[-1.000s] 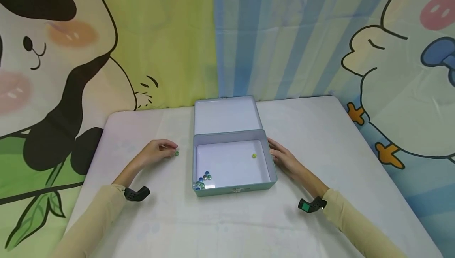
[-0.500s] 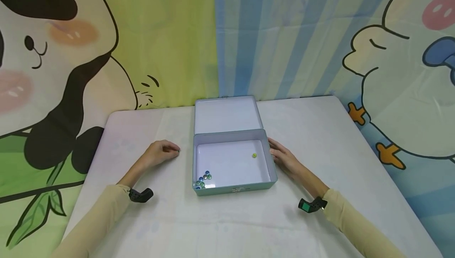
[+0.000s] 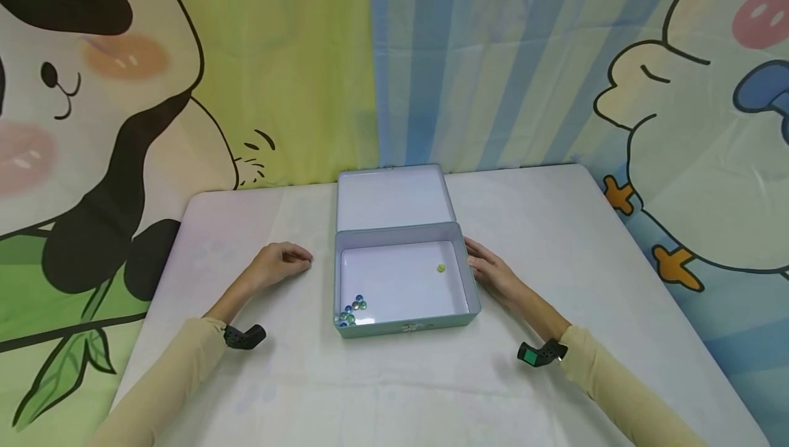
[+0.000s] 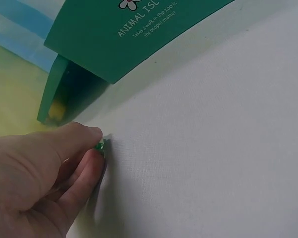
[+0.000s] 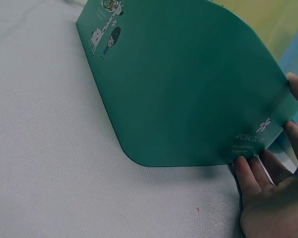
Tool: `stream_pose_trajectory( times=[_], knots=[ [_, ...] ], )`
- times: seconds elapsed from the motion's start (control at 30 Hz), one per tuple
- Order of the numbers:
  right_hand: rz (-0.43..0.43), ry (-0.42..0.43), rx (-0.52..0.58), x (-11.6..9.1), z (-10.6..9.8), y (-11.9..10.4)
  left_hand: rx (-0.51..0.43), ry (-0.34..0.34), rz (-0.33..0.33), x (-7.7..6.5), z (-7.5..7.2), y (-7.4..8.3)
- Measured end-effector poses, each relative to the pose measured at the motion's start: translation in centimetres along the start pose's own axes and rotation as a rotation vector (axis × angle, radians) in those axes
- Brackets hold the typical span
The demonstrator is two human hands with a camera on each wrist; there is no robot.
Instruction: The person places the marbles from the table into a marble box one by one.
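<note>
A green metal box [image 3: 394, 330] stands on the table with its lid [image 3: 394, 199] raised at the back. Several blue and green glass marbles [image 3: 349, 313] cluster in its front left corner; one yellow-green marble [image 3: 440, 268] lies toward the right side. Left of the box, my left hand [image 3: 279, 265] pinches a green marble [image 4: 101, 145] between thumb and finger, low over the tabletop. My right hand [image 3: 496, 272] rests against the box's right wall, its fingertips [image 5: 240, 161] touching the printed green side and the thumb up at the rim.
A white cloth covers the table [image 3: 296, 385]. Behind it hangs a cartoon-printed curtain [image 3: 308, 70]. Black wrist straps [image 3: 244, 338] sit on both forearms, and a yellow blur [image 4: 56, 110] shows beyond the box's side in the left wrist view.
My left hand has closed on the green marble, which was visible beside its fingertips, and shifted slightly right. My right hand and the box have stayed in place.
</note>
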State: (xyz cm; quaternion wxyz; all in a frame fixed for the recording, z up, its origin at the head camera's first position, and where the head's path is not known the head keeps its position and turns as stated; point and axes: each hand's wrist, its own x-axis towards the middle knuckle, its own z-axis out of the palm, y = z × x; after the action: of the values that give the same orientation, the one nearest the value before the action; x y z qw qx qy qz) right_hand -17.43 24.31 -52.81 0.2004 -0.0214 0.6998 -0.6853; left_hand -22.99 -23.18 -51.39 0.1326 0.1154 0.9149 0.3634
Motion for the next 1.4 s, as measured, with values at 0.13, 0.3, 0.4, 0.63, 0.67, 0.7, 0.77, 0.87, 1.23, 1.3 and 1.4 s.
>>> stream_pose_trajectory(
  times=[0.13, 0.3, 0.4, 0.63, 0.67, 0.7, 0.77, 0.87, 1.23, 1.3, 1.4],
  knots=[
    [0.016, 0.005, -0.007, 0.2, 0.1, 0.0, 0.005, 0.014, 0.017, -0.1, -0.2, 0.2],
    [0.016, -0.001, -0.009, 0.4, 0.2, 0.0, -0.050, 0.034, 0.045, 0.2, -1.2, 1.3],
    [0.009, -0.004, 0.006, 0.4, 0.3, 0.1, -0.091, 0.017, 0.069, 0.4, -1.9, 2.7],
    [0.004, -0.014, -0.003, 0.2, 0.4, 0.0, -0.169, -0.063, 0.107, 0.4, -2.7, 6.5],
    [0.004, -0.015, -0.003, 0.3, 0.4, 0.0, -0.176, -0.070, 0.113, 0.3, -2.7, 7.0],
    [0.005, -0.015, -0.003, 0.3, 0.4, 0.0, -0.186, -0.076, 0.117, 0.3, -2.7, 7.6],
    [0.005, -0.015, 0.001, 0.3, 0.4, 0.1, -0.203, -0.085, 0.128, 0.1, -2.7, 8.5],
    [0.004, -0.016, 0.001, 0.4, 0.5, 0.1, -0.203, -0.096, 0.160, 0.0, -2.5, 9.4],
    [0.007, -0.025, -0.010, 0.0, 0.4, -0.4, -0.178, -0.117, 0.244, 0.9, -2.0, 10.6],
    [0.006, -0.014, -0.011, -0.1, 0.3, -0.4, -0.166, -0.134, 0.271, 1.6, -1.6, 11.3],
    [0.000, -0.014, -0.006, -0.2, 0.2, -0.5, -0.152, -0.179, 0.296, 2.6, -0.7, 12.8]
  ],
)
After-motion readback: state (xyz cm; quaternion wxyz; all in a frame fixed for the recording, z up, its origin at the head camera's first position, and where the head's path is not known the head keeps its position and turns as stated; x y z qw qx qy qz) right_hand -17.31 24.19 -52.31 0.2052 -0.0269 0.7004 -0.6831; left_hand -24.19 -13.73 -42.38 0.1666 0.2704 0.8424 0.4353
